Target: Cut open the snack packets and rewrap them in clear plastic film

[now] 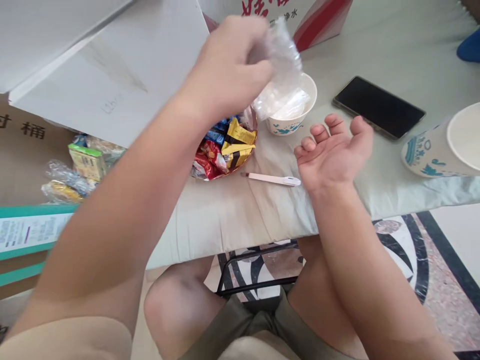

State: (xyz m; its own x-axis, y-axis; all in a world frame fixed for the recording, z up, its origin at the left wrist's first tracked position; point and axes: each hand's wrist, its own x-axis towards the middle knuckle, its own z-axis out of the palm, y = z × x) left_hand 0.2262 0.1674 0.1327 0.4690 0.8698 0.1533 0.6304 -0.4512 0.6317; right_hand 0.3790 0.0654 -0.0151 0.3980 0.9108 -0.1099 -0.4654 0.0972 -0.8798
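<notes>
My left hand (240,65) is closed on a crumpled clear plastic bag (283,65), blurred by motion. The bag hangs over a white paper cup (290,125) with a blue pattern, which has clear plastic inside it. Palm up, my right hand (333,150) is held above the cloth with fingers loosely curled and apart, and nothing lies in it. Under my left wrist is a round dish of wrapped sweets (238,142) in yellow, red and blue. A pale pen (272,179) lies between the dish and my right hand.
A black phone (378,106) lies behind my right hand. A larger paper cup (438,145) is at the right edge. White boxes (93,75) stand on the left, with packaged snacks (88,162) below. A red and white carton (318,25) sits at the back.
</notes>
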